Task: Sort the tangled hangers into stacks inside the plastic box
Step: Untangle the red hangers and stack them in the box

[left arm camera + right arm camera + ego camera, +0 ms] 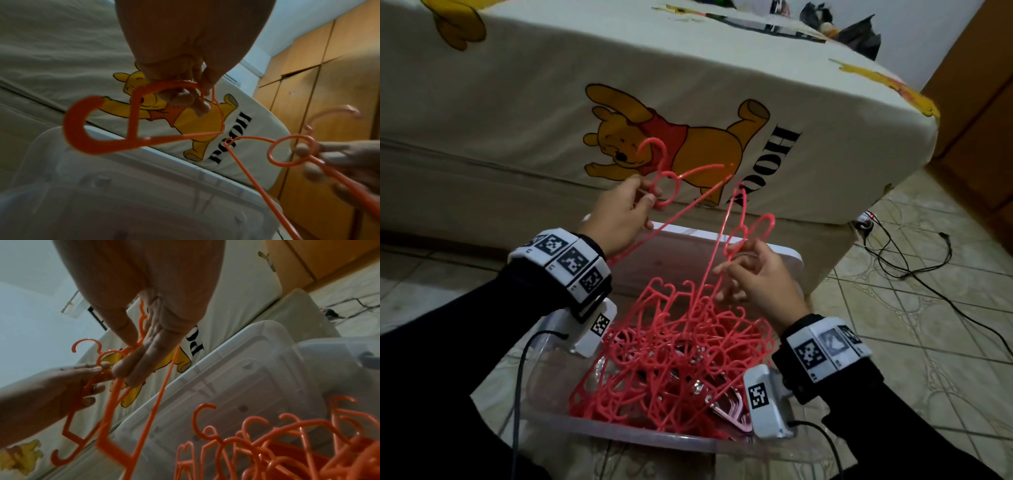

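Hangers tangled in box (bottom hidden), right hand blurred

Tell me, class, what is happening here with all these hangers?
A person is untangling pink plastic hangers above a clear plastic box on the floor beside a bed. The left hand grips one hanger near its hook, and the right hand pinches a second hanger; both are lifted above the box. A big tangled pile of hangers sits in the box, with a few paler ones stacked in its near right corner. The sorting is mostly undone.
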